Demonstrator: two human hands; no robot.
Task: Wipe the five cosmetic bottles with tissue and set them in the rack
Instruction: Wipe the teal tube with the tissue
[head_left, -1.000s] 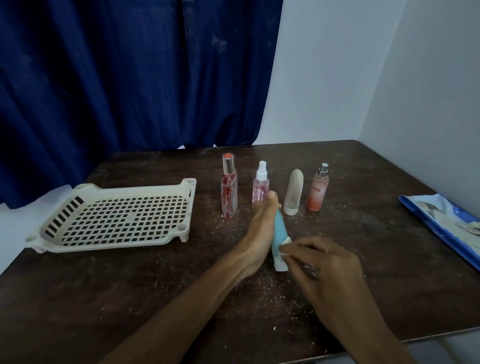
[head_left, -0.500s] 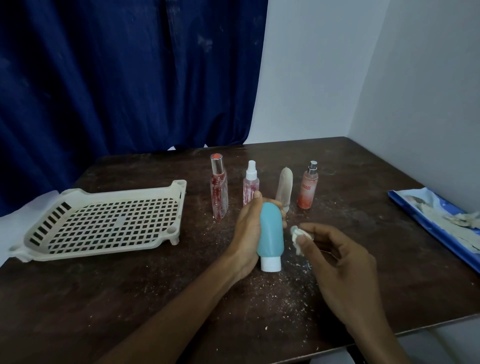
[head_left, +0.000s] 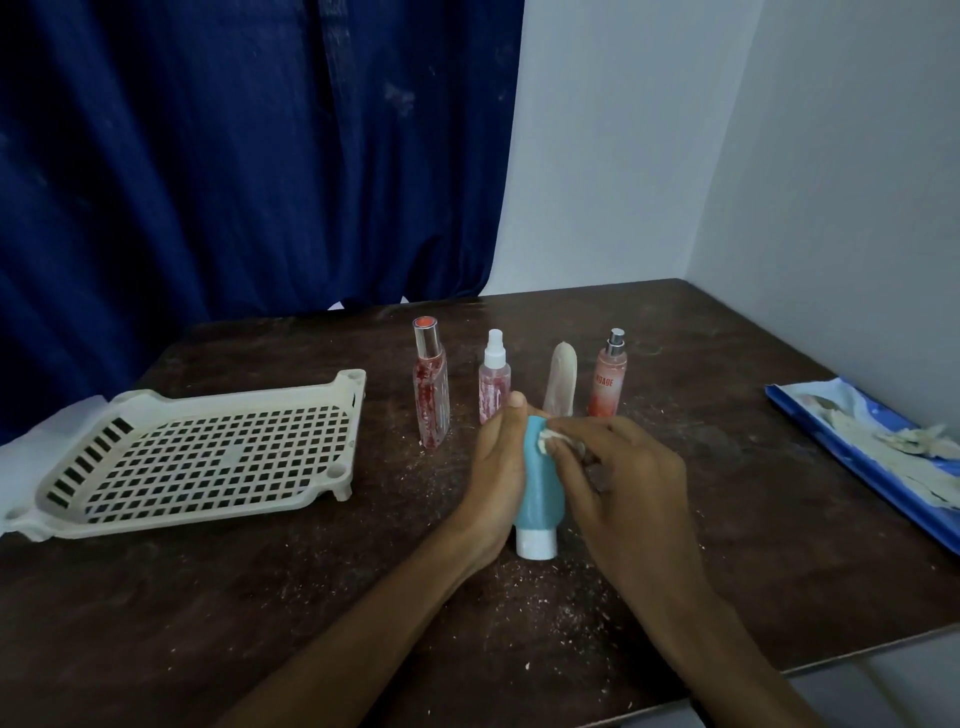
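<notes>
My left hand (head_left: 496, 467) grips a teal bottle (head_left: 540, 493) that stands on its white cap on the dark table. My right hand (head_left: 623, 483) pinches a small wad of white tissue (head_left: 548, 438) against the bottle's upper side. Behind them stand a tall clear bottle with red contents (head_left: 430, 384), a pink spray bottle (head_left: 494, 379), a pale translucent tube (head_left: 562, 382) and an orange-pink spray bottle (head_left: 607, 376), all in a row. The cream plastic rack (head_left: 197, 457) lies at the left with nothing in it.
A blue packet with crumpled white tissues (head_left: 883, 447) lies at the table's right edge. White crumbs speckle the table (head_left: 727, 545) around the hands. A blue curtain hangs behind, a white wall at the right.
The right hand has brought the tissue from beside the teal bottle up onto its upper side. The left hand keeps holding the bottle upright.
</notes>
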